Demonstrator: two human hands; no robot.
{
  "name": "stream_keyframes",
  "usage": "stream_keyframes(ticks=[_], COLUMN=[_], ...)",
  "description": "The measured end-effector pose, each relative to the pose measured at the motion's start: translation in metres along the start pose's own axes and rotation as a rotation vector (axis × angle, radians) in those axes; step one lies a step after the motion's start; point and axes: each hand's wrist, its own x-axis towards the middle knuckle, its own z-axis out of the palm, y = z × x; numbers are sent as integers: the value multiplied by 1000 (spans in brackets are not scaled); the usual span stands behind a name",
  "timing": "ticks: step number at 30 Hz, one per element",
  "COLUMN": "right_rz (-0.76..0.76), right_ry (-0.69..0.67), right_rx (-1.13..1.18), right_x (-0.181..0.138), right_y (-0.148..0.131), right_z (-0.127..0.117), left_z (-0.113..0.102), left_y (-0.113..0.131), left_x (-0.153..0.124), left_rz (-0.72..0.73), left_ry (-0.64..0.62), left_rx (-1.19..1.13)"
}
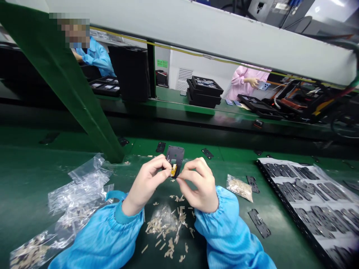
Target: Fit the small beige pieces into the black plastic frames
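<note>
Black plate (175, 154) up in front of us in the head view, held above the green surface (33, 175). Our left hand (147, 183) is pinched shut on its lower edge, thumb against forefinger. Our right hand (199, 185) is closed too, fingertips nipping a small yellow tab (174, 170) right at the plate's bottom edge. Below, loose tan strips (168, 224) lie scattered between our sleeves, and a tray (308, 194) of black parts sits off to the right. The risk, as we judge it: the tab is tiny and the grip slight, so it could slip, sit crooked, or drop into that scatter and get lost.
</note>
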Motion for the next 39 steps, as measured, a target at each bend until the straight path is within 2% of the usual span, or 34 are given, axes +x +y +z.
stream_keyframes(ticks=[5,12,19,27,34,36,39], right_rz=[-13,-129,-127,-86,-56,-6,167], right_ry=[3,28,30,53,59,81,101], right_rx=[5,-120,-65,-11,57,117,229], right_x=[-1,0,-1,-3,-1,0,0], right_y=[1,0,4,7,6,5,3], right_z=[1,3,3,7,7,6,2], left_z=[0,2,3,4,3,4,6], left_y=[1,5,4,3,0,0,2], left_x=[-1,-1,-2,-1,-2,-2,-1], left_rz=[1,-24,-57,-46,-27,-7,51], left_ry=[-20,-65,-64,-97,-78,-41,69], left_rx=[-42,-103,-143,-199,-178,-142,-11])
